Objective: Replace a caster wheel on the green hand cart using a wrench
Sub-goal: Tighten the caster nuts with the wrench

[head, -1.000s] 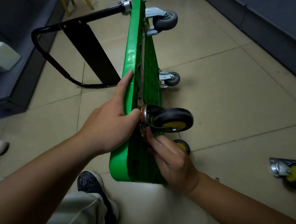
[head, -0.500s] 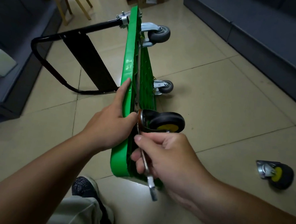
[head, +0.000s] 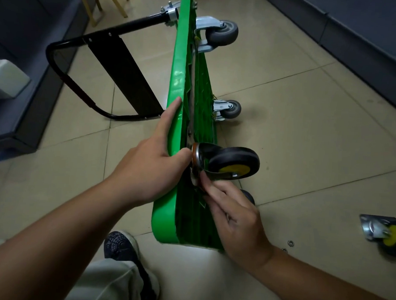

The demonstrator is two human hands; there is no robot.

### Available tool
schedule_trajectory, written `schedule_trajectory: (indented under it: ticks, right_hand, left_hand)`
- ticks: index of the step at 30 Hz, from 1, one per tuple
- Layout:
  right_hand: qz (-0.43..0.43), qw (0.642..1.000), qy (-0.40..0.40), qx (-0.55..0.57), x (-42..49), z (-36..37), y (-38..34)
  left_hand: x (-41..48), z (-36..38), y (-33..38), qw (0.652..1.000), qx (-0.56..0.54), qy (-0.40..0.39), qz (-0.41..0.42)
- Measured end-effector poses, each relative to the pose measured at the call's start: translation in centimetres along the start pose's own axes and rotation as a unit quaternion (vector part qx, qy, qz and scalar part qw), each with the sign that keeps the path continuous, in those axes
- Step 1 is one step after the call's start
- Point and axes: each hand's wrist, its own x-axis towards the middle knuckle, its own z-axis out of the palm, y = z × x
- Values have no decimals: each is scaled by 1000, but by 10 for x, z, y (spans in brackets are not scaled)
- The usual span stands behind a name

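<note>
right hand (head: 234, 220) back low, left (head: 152, 170) round cart (head: 177, 80)

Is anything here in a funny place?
Yes. The green cart stands tipped up on its edge, and a loose caster lies on the floor at the right, near small metal rings, not bolted on.

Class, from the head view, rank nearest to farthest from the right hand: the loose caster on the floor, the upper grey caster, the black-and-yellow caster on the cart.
1. Black-and-yellow caster, against the right hand.
2. Loose caster, off to the right.
3. Upper grey caster, far end of cart.
</note>
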Motion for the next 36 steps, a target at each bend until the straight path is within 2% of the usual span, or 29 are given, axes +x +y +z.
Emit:
schedule_trajectory:
  ticks: [7, 10, 16, 18, 20, 22, 24, 26, 28, 30, 36]
  right_hand:
    - [-17, 997, -70, 16, 3, -5, 16]
    - [-14, 998, -48, 38, 8, -2, 12]
    - [96, 993, -17, 69, 5, 3, -28]
    - [208, 964, -14, 166, 12, 3, -55]
    - [309, 909, -12, 278, 25, 0, -74]
    - [361, 865, -23, 348, 34, -8, -81]
    - [364, 854, -43, 368, 33, -15, -86]
    - [335, 881, -52, 331, 20, -15, -89]
    - [283, 930, -27, 232, -3, -13, -78]
    - [214, 965, 0, 149, -22, -13, -58]
    - [68, 995, 6, 68, -16, -5, -22]
  left_hand:
    - [1, 0, -4, 1000, 17, 3, 3]
    - [0, 1, 1, 999, 40, 11, -4]
    - [-2, 1, 3, 999, 49, 14, -11]
    - [-1, 1, 3, 998, 55, 16, -15]
    - [0, 0, 2, 998, 56, 16, -16]
    - [1, 0, 2, 998, 55, 14, -13]
    - [1, 0, 3, 999, 47, 12, -12]
    - [0, 0, 3, 999, 30, 9, -13]
    - [0, 0, 4, 1000, 12, 5, -10]
    - [1, 1, 3, 1000, 0, 2, -8]
    - [1, 0, 2, 1000, 2, -1, -5]
